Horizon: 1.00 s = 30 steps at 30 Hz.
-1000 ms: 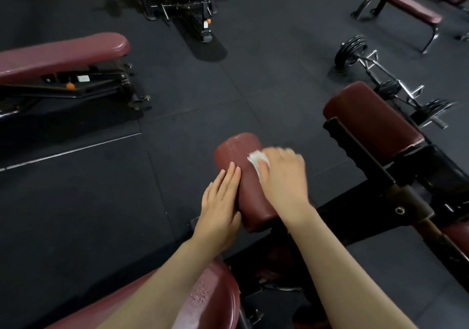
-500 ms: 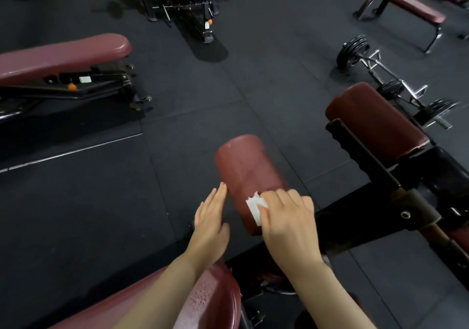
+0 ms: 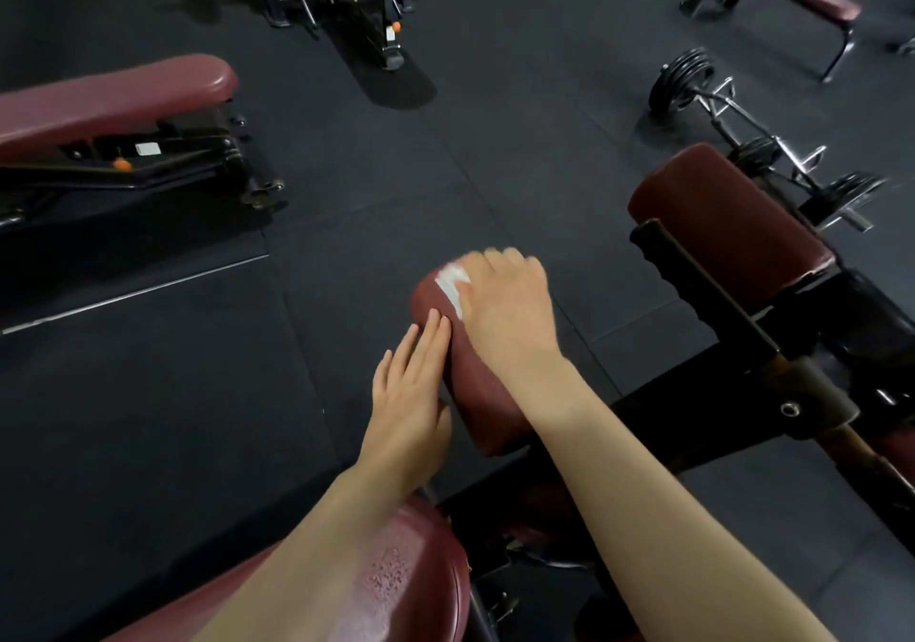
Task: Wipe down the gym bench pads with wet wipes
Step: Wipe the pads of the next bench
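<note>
The roller pad is a maroon cylinder on the black frame, at centre. The right hand presses a white wipe onto the pad's far end, fingers curled over it. The left hand rests flat against the pad's left side, fingers straight and together. A second pad sits right. A wet seat lies below. A bench stands left; a barbell lies beyond.

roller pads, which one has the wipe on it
The near roller pad, under both hands; the right hand presses the white wipe there. The far right roller pad is untouched.
</note>
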Tool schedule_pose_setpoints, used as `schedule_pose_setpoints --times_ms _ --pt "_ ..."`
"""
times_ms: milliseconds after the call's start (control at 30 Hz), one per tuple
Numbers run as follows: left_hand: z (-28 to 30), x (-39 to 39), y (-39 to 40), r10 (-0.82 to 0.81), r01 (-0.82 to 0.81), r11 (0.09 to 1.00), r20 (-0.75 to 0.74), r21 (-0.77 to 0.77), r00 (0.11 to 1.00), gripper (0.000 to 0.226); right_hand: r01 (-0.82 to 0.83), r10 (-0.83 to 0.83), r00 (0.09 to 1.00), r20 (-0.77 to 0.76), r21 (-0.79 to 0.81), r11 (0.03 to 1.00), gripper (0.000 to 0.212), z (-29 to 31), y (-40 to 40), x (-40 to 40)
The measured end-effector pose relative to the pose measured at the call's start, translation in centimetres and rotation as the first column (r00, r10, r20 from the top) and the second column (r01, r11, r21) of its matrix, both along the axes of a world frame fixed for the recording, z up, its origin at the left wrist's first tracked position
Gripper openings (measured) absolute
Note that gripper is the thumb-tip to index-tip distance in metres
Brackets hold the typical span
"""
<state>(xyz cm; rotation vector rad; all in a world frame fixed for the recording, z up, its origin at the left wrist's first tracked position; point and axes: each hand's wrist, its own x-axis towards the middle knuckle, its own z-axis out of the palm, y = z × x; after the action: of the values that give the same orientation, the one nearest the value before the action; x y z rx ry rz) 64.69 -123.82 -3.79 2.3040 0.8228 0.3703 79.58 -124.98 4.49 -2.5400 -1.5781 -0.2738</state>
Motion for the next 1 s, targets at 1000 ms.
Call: schedule_pose_setpoints --times_ms 1000 --pt "-3.8 -1.6 0.5 -0.061 0.058 0.998 -0.086 -0.030 0.994 0.099 -0.071 0.075 0.996 -0.048 0.080 0.994 0.021 -0.1 -13.4 -2.7"
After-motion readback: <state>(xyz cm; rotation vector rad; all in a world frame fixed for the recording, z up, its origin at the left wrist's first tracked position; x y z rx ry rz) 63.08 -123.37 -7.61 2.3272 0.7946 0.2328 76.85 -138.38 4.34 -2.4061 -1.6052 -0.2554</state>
